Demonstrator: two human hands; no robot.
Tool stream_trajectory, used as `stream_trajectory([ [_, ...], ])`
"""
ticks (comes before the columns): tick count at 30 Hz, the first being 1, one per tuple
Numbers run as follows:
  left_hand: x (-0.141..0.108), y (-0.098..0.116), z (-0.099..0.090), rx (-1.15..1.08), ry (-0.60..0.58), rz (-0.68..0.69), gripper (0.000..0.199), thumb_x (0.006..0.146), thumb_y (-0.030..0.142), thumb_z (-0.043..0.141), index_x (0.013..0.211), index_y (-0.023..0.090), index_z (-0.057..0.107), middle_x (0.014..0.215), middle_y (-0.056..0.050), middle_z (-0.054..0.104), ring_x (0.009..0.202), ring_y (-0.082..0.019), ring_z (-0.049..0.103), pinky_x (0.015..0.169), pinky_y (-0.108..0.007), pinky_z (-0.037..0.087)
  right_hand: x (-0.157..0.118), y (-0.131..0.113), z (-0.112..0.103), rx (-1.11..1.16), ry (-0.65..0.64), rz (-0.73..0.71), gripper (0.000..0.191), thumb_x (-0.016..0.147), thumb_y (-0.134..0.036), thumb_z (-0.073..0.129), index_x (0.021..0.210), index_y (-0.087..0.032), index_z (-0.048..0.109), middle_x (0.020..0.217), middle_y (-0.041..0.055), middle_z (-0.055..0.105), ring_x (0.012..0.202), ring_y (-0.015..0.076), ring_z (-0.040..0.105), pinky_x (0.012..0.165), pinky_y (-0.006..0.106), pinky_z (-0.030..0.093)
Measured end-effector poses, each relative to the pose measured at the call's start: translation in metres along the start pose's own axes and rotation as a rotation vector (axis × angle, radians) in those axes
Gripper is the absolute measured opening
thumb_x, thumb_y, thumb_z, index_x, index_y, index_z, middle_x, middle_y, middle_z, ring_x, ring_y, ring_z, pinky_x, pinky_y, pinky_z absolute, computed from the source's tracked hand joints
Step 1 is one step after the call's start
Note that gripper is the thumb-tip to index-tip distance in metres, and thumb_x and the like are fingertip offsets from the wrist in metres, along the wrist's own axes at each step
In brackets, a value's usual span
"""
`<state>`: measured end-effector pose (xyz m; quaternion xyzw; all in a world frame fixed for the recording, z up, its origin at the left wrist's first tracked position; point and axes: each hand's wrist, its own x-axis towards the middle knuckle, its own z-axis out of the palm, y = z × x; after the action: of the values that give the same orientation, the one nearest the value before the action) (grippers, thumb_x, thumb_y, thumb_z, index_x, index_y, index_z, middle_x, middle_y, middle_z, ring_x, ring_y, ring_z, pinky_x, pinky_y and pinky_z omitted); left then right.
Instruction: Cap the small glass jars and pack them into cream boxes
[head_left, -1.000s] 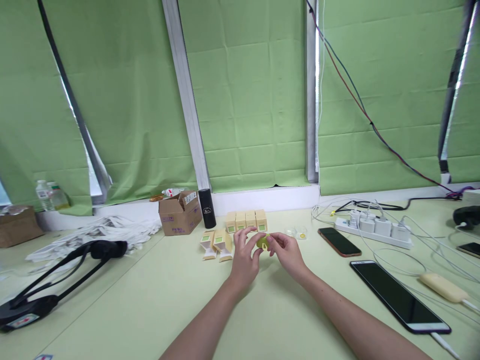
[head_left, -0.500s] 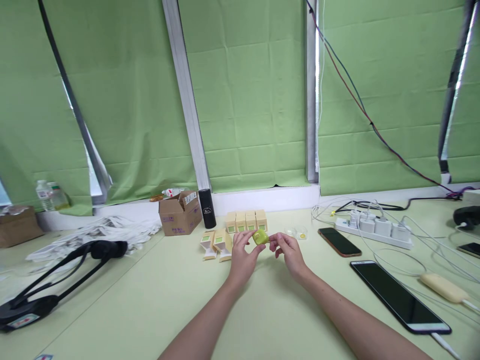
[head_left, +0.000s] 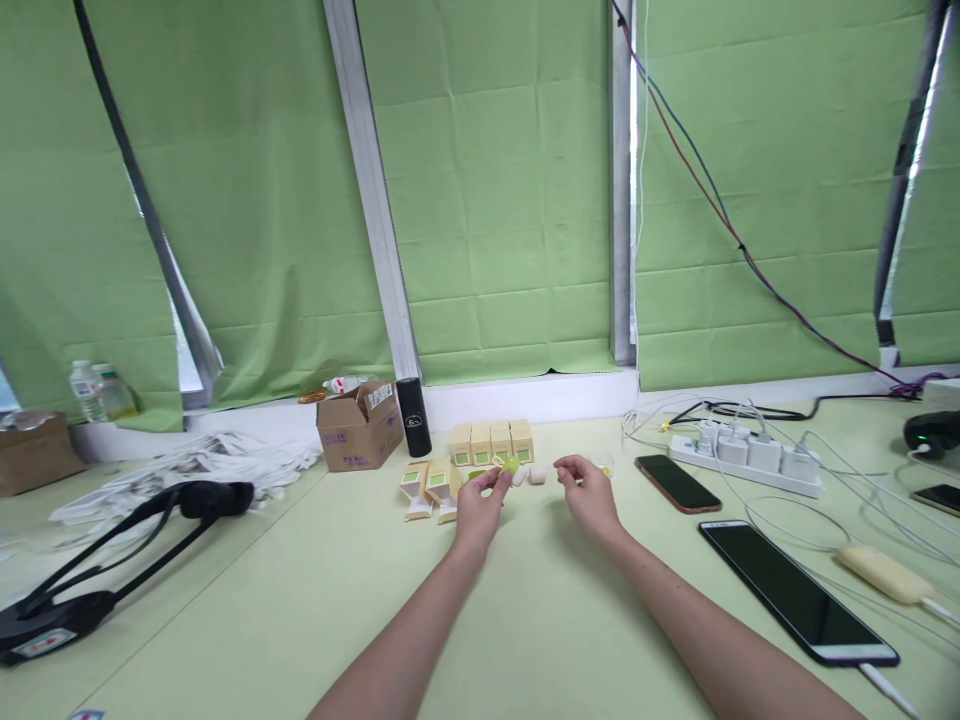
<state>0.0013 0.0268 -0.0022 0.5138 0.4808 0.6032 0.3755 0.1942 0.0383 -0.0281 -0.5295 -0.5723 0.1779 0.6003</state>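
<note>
My left hand [head_left: 480, 508] pinches a small, shiny green packet [head_left: 511, 466] between thumb and fingertips. A small whitish piece [head_left: 519, 478] shows at the packet's edge, just past my left fingertips. Beside it, between my hands, is a pale pinkish-white piece [head_left: 537, 475]. My right hand [head_left: 591, 500] is held apart to the right, thumb and fingertips pressed together; what they hold, if anything, is too small to tell. Two small tan boxes [head_left: 415, 490] with green labels stand left of my left hand. Behind is a row of several similar boxes [head_left: 481, 444].
Small clear round containers [head_left: 606, 464] lie behind my right hand. To the right are two phones [head_left: 679, 484], a power strip [head_left: 750, 463] with chargers, and loose cables. A cardboard box [head_left: 358, 430], a black cylinder [head_left: 414, 417] and a black headset [head_left: 112, 570] are left.
My right hand has drawn away to the right from the green packet. The packet looks smaller and sits higher in my left hand, and whitish pieces now show beside it.
</note>
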Motion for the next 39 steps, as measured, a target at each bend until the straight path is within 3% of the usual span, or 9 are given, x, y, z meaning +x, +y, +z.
stream_trajectory([
  [6,-0.001,0.000,-0.001,0.010,0.002,-0.010,0.062,0.068,0.062,0.080,0.103,0.012,0.080,0.110,-0.015,0.076,0.090,-0.026,0.067,0.069,-0.030,0.049,0.022,0.030,-0.031,-0.385,0.198,0.046,0.042,0.082,-0.017,0.052,0.119,-0.022,0.071,0.108,0.0156,0.066,0.106,0.0325,0.055,0.090,0.043,0.040],
  [11,-0.002,0.001,0.000,-0.004,0.009,-0.009,0.063,0.067,0.062,0.081,0.104,0.012,0.080,0.111,-0.016,0.076,0.089,-0.025,0.067,0.069,-0.030,0.049,0.025,0.050,-0.041,-0.834,0.125,0.072,0.054,0.075,-0.006,0.057,0.125,-0.024,0.071,0.129,0.0193,0.058,0.119,0.0370,0.049,0.092,0.046,0.039],
  [16,-0.001,0.002,0.000,-0.052,0.024,-0.019,0.062,0.063,0.063,0.083,0.100,0.013,0.080,0.115,-0.016,0.075,0.088,-0.024,0.066,0.065,-0.029,0.049,0.025,0.056,-0.042,-0.893,0.073,0.064,0.036,0.078,-0.008,0.056,0.104,-0.020,0.077,0.125,0.0195,0.063,0.119,0.0372,0.051,0.091,0.044,0.039],
  [19,-0.001,0.002,-0.001,-0.066,0.011,-0.013,0.064,0.063,0.066,0.081,0.100,0.013,0.080,0.113,-0.016,0.075,0.089,-0.024,0.066,0.065,-0.028,0.048,0.026,0.054,-0.044,-0.869,0.046,0.060,0.027,0.078,-0.007,0.056,0.092,-0.019,0.076,0.108,0.0182,0.070,0.110,0.0342,0.057,0.086,0.042,0.040],
  [24,0.000,0.001,-0.002,-0.079,0.003,0.005,0.064,0.064,0.069,0.079,0.095,0.012,0.081,0.105,-0.015,0.076,0.090,-0.024,0.064,0.067,-0.028,0.048,0.030,0.044,-0.048,-0.830,0.082,0.053,0.022,0.081,-0.009,0.054,0.090,-0.020,0.071,0.100,0.0150,0.072,0.101,0.0310,0.063,0.085,0.041,0.040],
  [26,0.001,0.000,-0.002,-0.089,0.021,0.011,0.064,0.065,0.069,0.078,0.095,0.013,0.080,0.105,-0.014,0.076,0.089,-0.023,0.063,0.068,-0.029,0.048,0.031,0.035,-0.045,-0.707,0.143,-0.016,0.019,0.084,-0.013,0.052,0.092,-0.020,0.068,0.108,0.0146,0.070,0.106,0.0309,0.061,0.090,0.043,0.041],
  [29,0.003,-0.001,-0.003,-0.099,0.050,0.028,0.063,0.066,0.069,0.077,0.094,0.013,0.080,0.105,-0.014,0.075,0.087,-0.021,0.063,0.069,-0.029,0.048,0.028,0.018,-0.033,-0.226,0.135,-0.135,0.015,0.086,-0.026,0.055,0.099,-0.022,0.061,0.117,0.0129,0.067,0.112,0.0300,0.059,0.096,0.046,0.044],
  [34,0.004,-0.002,-0.004,-0.122,0.079,0.029,0.065,0.068,0.070,0.076,0.096,0.012,0.080,0.104,-0.013,0.075,0.084,-0.019,0.061,0.068,-0.028,0.048,0.007,-0.014,-0.011,0.780,-0.207,0.143,0.054,0.069,-0.043,0.082,0.109,-0.026,0.051,0.110,0.0099,0.071,0.099,0.0299,0.071,0.090,0.053,0.054],
  [39,0.003,-0.001,-0.004,-0.142,0.077,0.037,0.067,0.067,0.072,0.075,0.097,0.012,0.079,0.098,-0.013,0.076,0.082,-0.019,0.062,0.067,-0.028,0.047,-0.016,-0.035,-0.003,1.055,-0.520,0.296,0.050,0.065,-0.038,0.086,0.105,-0.028,0.057,0.100,0.0056,0.075,0.098,0.0339,0.076,0.094,0.059,0.052],
])
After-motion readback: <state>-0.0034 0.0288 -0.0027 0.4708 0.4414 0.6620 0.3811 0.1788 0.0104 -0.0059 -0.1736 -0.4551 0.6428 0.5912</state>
